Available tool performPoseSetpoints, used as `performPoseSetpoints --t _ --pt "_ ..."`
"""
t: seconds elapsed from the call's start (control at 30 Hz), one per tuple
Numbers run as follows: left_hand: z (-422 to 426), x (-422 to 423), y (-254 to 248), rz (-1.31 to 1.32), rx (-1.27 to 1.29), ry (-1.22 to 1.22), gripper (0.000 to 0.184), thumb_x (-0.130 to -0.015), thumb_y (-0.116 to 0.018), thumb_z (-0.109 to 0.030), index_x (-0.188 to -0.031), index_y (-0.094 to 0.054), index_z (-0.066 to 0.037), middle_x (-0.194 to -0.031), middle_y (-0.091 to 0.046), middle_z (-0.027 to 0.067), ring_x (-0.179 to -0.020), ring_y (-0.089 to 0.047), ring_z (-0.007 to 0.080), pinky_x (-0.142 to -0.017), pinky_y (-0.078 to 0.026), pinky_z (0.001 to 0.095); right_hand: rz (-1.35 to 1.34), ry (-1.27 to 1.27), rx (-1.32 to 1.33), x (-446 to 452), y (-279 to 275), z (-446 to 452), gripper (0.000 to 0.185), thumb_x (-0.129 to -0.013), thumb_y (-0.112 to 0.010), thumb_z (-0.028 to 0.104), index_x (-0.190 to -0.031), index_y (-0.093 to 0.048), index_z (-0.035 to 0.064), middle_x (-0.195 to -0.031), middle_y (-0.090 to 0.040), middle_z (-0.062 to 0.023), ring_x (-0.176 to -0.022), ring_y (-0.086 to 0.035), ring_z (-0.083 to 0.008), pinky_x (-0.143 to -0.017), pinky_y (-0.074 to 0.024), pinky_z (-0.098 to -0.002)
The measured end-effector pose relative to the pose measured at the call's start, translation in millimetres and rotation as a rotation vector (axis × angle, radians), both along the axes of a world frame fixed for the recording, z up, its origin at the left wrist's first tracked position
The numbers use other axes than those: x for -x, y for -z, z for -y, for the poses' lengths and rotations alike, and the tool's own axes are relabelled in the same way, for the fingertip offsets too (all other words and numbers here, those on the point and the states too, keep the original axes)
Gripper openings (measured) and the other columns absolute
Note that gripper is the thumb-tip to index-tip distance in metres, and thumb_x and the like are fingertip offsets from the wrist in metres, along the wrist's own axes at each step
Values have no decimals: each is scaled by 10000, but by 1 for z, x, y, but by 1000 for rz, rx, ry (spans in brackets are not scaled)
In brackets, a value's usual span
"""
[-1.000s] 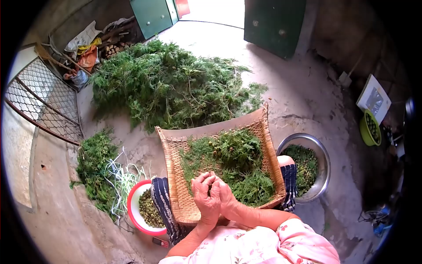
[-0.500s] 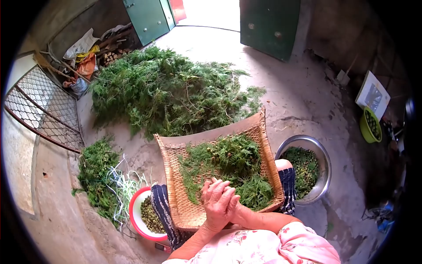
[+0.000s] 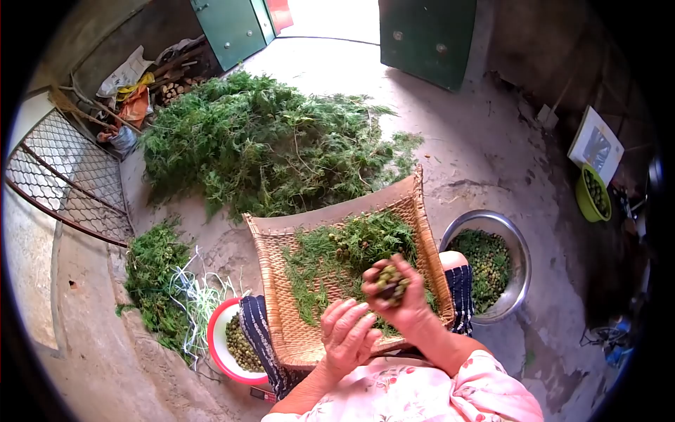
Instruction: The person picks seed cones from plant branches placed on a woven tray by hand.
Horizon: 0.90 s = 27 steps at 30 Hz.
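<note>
A woven bamboo basket (image 3: 281, 330) rests across the lap, holding feathery green conifer sprigs (image 3: 376, 239) with small round cones among them. My right hand (image 3: 411, 302) is raised above the basket's right side. Its fingers curl round a handful of small green cones (image 3: 391, 285). Just to the left, my left hand (image 3: 348, 337) hangs apart from it over the basket's near part, fingers loosely bent and nothing visible in them. Left of the knee stands a red-rimmed white basin (image 3: 216, 344) with green cones; right of it, a steel basin (image 3: 520, 281) with cones and leafy bits.
A big heap of conifer branches (image 3: 267, 148) covers the floor beyond the basket. At left lie a smaller branch pile (image 3: 158, 267) and pale plastic strips (image 3: 200, 302). A green basin (image 3: 587, 200) stands far right. Green doors (image 3: 427, 42) stand open at the back.
The two hands were clasped together over the basket and are now apart. My right hand has moved up and right, showing a handful of cones. My left hand has stayed near its place.
</note>
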State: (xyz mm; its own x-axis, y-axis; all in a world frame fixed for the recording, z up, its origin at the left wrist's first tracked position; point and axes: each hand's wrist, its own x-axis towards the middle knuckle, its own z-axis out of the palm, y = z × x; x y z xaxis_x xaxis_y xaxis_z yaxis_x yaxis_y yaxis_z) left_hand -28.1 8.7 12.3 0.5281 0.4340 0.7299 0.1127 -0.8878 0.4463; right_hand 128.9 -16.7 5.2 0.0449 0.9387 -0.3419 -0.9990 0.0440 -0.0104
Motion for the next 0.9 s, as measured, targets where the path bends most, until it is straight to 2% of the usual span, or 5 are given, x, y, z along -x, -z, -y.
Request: performPoseSetpoints --t 0.17,0.6,0.73,0.77,0.9 --pt "-20 3 21 31 146 -164 192 -823 -640 -192 -907 -630 -20 -982 -615 117 -990 -549 306 -887 -426 418 177 521 -60 -85 -7 38 262 -880 -541 348 -876 -570 87 -818 -575 -95 -647 -564 -205 -375 -403 -261" --pt "-15 2 56 -238 403 7 157 -793 -647 -165 -861 -638 -24 -955 -616 132 -895 -578 292 -792 -467 378 329 932 358 -198 198 171 322 -840 -587 381 -985 -583 93 -817 -606 -67 -643 -566 -184 -430 -430 -250" --pt "-15 4 58 -331 414 20 197 -831 -606 -211 -888 -616 -22 -988 -594 120 -919 -566 276 -821 -449 368 386 1071 510 -229 234 193 487 -842 -583 387 -1119 -519 -9 -955 -615 -152 -764 -600 -305 -662 -544 -370" --pt "-15 3 58 -347 431 26 205 -835 -602 -218 -896 -613 -23 -998 -591 117 -923 -565 275 -822 -448 369 419 841 344 -256 265 220 520 -852 -574 380 -1169 -478 -21 -1002 -599 -164 -860 -587 -329 -730 -548 -431" --pt "-13 2 62 -361 433 65 204 -853 -580 -229 -909 -593 -33 -1000 -573 98 -943 -546 263 -824 -442 367 469 1162 891 -221 181 176 693 -837 -582 425 -1362 -283 86 -1401 -226 -169 -1242 -278 -368 -803 -511 -543"
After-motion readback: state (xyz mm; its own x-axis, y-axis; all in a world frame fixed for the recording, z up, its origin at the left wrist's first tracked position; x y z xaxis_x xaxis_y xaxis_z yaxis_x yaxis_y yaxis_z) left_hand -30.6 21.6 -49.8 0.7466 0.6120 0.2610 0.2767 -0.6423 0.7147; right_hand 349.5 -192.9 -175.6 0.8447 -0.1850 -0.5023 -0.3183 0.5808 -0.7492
